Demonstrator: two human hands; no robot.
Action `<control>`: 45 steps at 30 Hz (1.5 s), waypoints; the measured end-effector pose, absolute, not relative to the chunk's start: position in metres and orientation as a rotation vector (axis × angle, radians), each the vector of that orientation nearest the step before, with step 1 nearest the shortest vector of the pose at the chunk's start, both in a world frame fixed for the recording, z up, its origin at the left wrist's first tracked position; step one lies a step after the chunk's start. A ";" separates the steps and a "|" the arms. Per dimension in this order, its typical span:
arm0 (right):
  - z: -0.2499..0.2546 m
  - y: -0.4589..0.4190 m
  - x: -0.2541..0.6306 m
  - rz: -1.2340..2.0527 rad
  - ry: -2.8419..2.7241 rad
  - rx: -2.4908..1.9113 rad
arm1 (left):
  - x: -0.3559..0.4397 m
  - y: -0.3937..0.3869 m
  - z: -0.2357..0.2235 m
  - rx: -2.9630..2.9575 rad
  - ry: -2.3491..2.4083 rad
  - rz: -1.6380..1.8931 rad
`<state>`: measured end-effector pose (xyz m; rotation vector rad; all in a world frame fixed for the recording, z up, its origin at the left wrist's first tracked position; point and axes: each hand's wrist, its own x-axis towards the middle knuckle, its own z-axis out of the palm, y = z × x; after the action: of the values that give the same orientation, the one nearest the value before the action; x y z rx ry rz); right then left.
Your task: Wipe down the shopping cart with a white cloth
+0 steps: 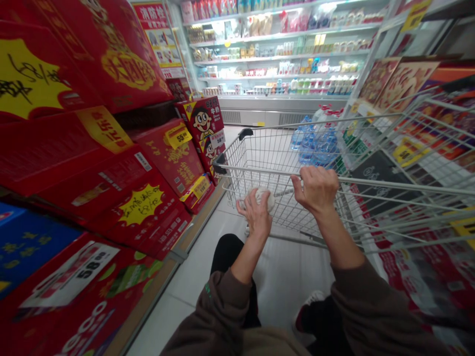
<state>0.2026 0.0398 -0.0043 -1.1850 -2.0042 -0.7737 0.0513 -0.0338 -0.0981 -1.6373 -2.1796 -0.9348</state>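
My right hand is wrapped round the top rail of a wire shopping cart that stands in front of me. To its left, my left hand has its fingers curled over a white, crumpled-looking bundle. Whether that is a cloth or a bag I cannot make out. The bundle is at the near side of the cart, below the rail, and the fingers hide part of it. Black plastic caps cover the cart's left corner.
Stacked red gift boxes with price tags line the left side. Milk cartons stand beyond them. A lit refrigerated shelf spans the back. Packs of bottled water sit past the cart. Shelves with packaged goods run along the right.
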 end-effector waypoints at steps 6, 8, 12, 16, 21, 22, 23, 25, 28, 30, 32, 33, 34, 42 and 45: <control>-0.003 0.038 0.203 -0.721 -2.009 -1.191 | 0.058 -0.021 -0.115 -1.611 -2.124 -0.938; -0.004 0.039 0.204 -0.749 -2.006 -1.188 | 0.057 -0.019 -0.134 -1.621 -2.179 -0.898; -0.005 0.041 0.204 -0.777 -2.003 -1.174 | 0.054 -0.027 -0.142 -1.635 -2.235 -0.866; -0.005 0.040 0.204 -0.758 -2.009 -1.197 | 0.057 -0.032 -0.117 -1.564 -2.169 -0.948; -0.004 0.037 0.205 -0.725 -2.016 -1.199 | 0.068 -0.019 -0.120 -1.607 -2.153 -0.943; -0.004 0.037 0.205 -0.719 -2.016 -1.203 | 0.069 -0.017 -0.127 -1.624 -2.173 -0.926; -0.004 0.037 0.205 -0.713 -2.018 -1.207 | 0.069 -0.015 -0.134 -1.633 -2.192 -0.910; -0.004 0.038 0.205 -0.710 -2.023 -1.217 | 0.067 -0.016 -0.146 -1.644 -2.209 -0.889; -0.004 0.039 0.204 -0.728 -2.028 -1.219 | 0.065 -0.026 -0.147 -1.674 -2.217 -0.914; -0.004 0.039 0.205 -0.726 -2.032 -1.218 | 0.066 -0.034 -0.135 -1.683 -2.218 -0.978; -0.003 0.038 0.206 -0.700 -2.044 -1.214 | 0.072 -0.038 -0.118 -1.677 -2.178 -1.052; -0.003 0.038 0.207 -0.685 -2.051 -1.212 | 0.076 -0.038 -0.110 -1.675 -2.141 -1.079; -0.002 0.037 0.208 -0.672 -2.062 -1.209 | 0.080 -0.036 -0.105 -1.675 -2.102 -1.096; 0.003 0.034 0.210 -0.631 -2.131 -1.210 | 0.091 -0.023 -0.139 -1.783 -2.158 -0.971; 0.004 0.034 0.209 -0.623 -2.137 -1.209 | 0.085 -0.031 -0.139 -1.774 -2.185 -1.015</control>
<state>0.2090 0.0342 0.0036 -1.2091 -2.1367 -0.6225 0.0845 -0.0311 -0.1388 -1.7736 -2.1850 -1.0149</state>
